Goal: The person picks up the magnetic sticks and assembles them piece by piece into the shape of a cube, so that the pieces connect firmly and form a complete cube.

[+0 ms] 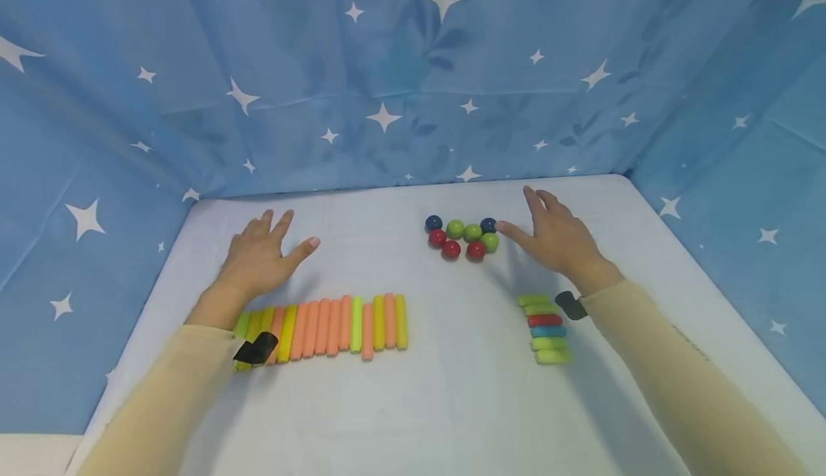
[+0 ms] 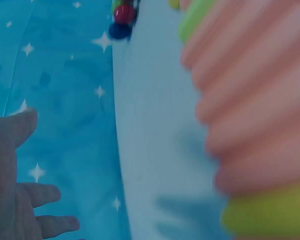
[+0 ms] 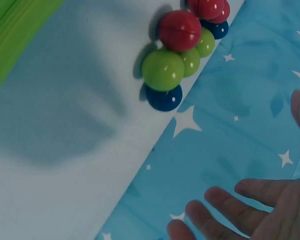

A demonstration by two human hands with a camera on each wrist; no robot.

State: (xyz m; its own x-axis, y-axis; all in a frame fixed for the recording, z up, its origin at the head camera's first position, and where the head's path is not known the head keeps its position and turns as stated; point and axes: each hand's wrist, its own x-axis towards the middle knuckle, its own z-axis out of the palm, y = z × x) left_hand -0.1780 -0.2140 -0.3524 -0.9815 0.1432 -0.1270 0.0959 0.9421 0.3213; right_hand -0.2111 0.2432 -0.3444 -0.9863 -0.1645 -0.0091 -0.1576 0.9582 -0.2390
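Note:
My left hand (image 1: 258, 257) hovers with fingers spread above the left part of a long row of coloured sticks (image 1: 323, 325), mostly orange with some yellow and green. Its wrist and sleeve hide the row's left end. Over the right side of the table my right hand (image 1: 560, 238) is spread too, holding nothing, its thumb tip beside a cluster of glossy balls. In that cluster are red balls (image 1: 451, 249), green balls (image 1: 473, 232) and dark blue balls (image 1: 434, 224). Nearer me than the right hand lies a short stack of small sticks (image 1: 547, 332), green, red and blue.
A white cloth covers the table (image 1: 452, 397). Blue curtains (image 1: 310, 53) with white stars stand behind it and at both sides. Black straps (image 1: 257, 349) sit on both wrists over beige sleeves (image 1: 684, 368).

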